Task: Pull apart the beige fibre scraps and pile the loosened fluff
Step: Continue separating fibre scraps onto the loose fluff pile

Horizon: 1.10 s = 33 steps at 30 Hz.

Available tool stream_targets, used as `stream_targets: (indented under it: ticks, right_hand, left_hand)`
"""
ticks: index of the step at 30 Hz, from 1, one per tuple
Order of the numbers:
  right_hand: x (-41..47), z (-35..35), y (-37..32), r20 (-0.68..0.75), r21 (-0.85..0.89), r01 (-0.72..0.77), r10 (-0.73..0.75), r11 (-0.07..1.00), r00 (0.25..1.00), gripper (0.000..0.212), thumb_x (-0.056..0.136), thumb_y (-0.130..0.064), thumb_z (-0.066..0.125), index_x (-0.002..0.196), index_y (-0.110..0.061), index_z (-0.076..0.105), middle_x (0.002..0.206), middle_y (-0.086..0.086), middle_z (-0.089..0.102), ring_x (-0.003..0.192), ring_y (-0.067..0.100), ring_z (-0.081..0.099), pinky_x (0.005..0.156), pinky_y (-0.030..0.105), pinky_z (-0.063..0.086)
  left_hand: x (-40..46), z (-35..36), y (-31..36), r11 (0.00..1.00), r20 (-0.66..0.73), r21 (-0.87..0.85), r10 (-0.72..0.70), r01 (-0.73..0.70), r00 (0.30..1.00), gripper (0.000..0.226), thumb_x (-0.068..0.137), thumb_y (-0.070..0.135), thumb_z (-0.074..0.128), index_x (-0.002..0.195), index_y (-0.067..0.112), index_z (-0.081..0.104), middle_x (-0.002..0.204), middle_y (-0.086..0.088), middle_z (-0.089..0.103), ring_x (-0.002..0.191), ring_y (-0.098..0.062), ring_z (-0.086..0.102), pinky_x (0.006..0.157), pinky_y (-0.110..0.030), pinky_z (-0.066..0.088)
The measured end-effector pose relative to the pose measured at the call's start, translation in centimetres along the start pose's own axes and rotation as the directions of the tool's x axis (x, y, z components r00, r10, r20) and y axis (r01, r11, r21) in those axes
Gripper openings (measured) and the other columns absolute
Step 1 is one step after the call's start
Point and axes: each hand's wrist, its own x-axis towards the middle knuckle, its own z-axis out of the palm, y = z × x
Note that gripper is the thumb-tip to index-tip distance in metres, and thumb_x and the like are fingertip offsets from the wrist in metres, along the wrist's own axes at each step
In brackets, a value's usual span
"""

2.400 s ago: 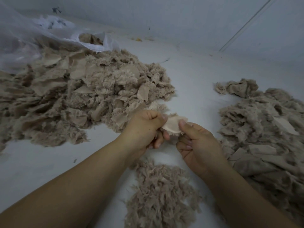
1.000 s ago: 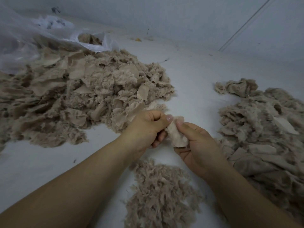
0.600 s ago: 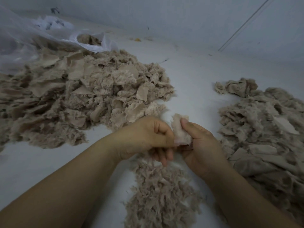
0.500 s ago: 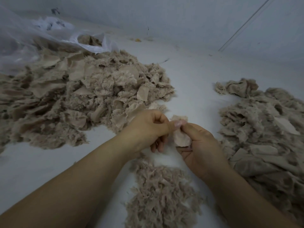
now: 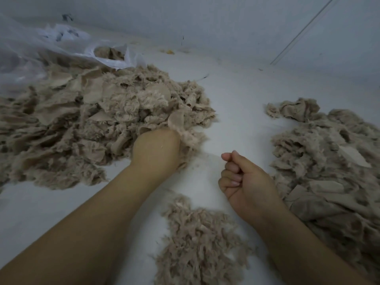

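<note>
The beige scraps (image 5: 98,120) under my left hand (image 5: 156,149) are matt cloth, smooth-backed with fuzzy, frayed edges. The loosened fluff (image 5: 197,239) looks soft, wispy, rough-textured fibre. The desk (image 5: 236,112) is smooth, matt white. The bag (image 5: 51,50) is thin, glossy, translucent plastic.

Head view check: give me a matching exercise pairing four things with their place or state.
Things:
1. left hand
2. right hand
3. small pile of loosened beige fluff
4. clear plastic bag

Places or states:
A. far left, behind the big scrap heap
B. curled, holding nothing
C. reaching into the big scrap heap
D. nearest, between the forearms

Pairs: 1-C, 2-B, 3-D, 4-A
</note>
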Motion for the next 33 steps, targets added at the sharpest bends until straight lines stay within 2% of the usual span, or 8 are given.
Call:
stream_targets:
  ticks: [2,5,7,11,16,21,27,33]
  right_hand:
    - [-0.1,0.0,-0.1,-0.007,0.085,-0.026,0.027,0.996,1.000,0.032,0.103,-0.023,0.046,0.082,-0.005,0.063,0.056,-0.005,0.040,0.040,0.004,0.029,0.037,0.015,0.029]
    - [-0.4,-0.1,-0.3,-0.035,0.199,-0.027,0.035,0.980,0.999,0.032,0.102,-0.023,0.047,0.080,-0.005,0.062,0.055,-0.005,0.040,0.039,0.004,0.030,0.036,0.015,0.027]
    - [-0.6,0.0,-0.5,-0.066,0.257,-0.020,0.039,0.966,0.997,0.031,0.102,-0.022,0.047,0.079,-0.006,0.061,0.054,-0.005,0.038,0.037,0.005,0.029,0.035,0.015,0.027]
    - [-1.0,-0.1,-1.3,-0.131,0.371,-0.013,0.066,0.929,0.989,0.030,0.102,-0.022,0.044,0.079,-0.009,0.058,0.051,-0.007,0.036,0.035,0.005,0.028,0.034,0.016,0.026]
    - [-1.6,-0.8,-2.2,-0.176,0.473,0.021,0.071,0.881,0.982,0.031,0.100,-0.023,0.043,0.077,-0.009,0.059,0.052,-0.005,0.036,0.036,0.007,0.027,0.035,0.015,0.025]
    - [-2.7,-2.5,-3.4,-0.188,0.524,0.057,0.050,0.850,0.981,0.041,0.102,-0.032,0.040,0.074,-0.009,0.060,0.054,-0.004,0.036,0.038,0.008,0.027,0.035,0.016,0.025]
    - [-3.3,-3.3,-3.7,-0.189,0.562,0.088,0.023,0.822,0.982,0.054,0.101,-0.043,0.040,0.065,-0.009,0.062,0.054,-0.004,0.035,0.038,0.008,0.027,0.036,0.016,0.023]
    - [-3.3,-3.4,-3.8,-0.204,0.581,0.101,0.024,0.807,0.979,0.058,0.098,-0.046,0.042,0.060,-0.009,0.062,0.053,-0.004,0.035,0.038,0.008,0.027,0.033,0.016,0.023]
  left_hand:
    - [-0.1,-0.3,0.1,0.997,0.084,0.073,-0.014,0.008,0.996,0.020,0.086,0.007,0.051,0.069,0.015,0.045,0.062,0.000,0.034,0.047,-0.017,0.028,0.043,-0.026,0.018]
    - [-0.1,-0.7,0.9,0.997,-0.074,0.033,0.071,-0.069,0.995,0.012,0.075,0.003,0.065,0.069,0.008,0.056,0.059,-0.010,0.050,0.045,-0.019,0.031,0.047,-0.020,0.008]
    - [-0.3,-1.1,1.7,0.988,-0.168,0.012,0.155,-0.155,0.974,0.008,0.070,0.002,0.069,0.073,0.001,0.061,0.063,-0.017,0.057,0.045,-0.025,0.044,0.046,-0.019,0.013]
    - [-1.5,-0.6,3.7,0.956,-0.036,-0.050,0.287,-0.288,0.957,0.009,0.083,0.011,0.060,0.083,0.007,0.067,0.074,-0.010,0.063,0.060,-0.031,0.058,0.047,-0.034,0.044]
    - [-1.0,0.1,5.8,0.911,0.158,-0.138,0.407,-0.388,0.900,0.023,0.094,0.024,0.047,0.107,0.017,0.065,0.101,-0.002,0.064,0.088,-0.023,0.061,0.071,-0.037,0.051]
    - [2.1,1.2,8.9,0.763,0.151,-0.308,0.629,-0.568,0.762,0.041,0.090,0.010,0.054,0.131,0.010,0.049,0.116,-0.009,0.051,0.101,-0.026,0.052,0.076,-0.044,0.047]
    - [7.2,3.7,13.6,0.589,0.102,-0.354,0.797,-0.727,0.596,0.097,0.082,-0.001,0.063,0.154,0.038,0.012,0.160,-0.006,0.009,0.139,-0.030,0.030,0.088,-0.037,0.047]
    - [10.5,5.4,18.9,0.445,0.173,-0.419,0.895,-0.792,0.411,0.080,0.082,-0.005,0.057,0.152,0.025,0.030,0.163,-0.007,0.013,0.147,-0.024,0.019,0.116,-0.040,0.028]
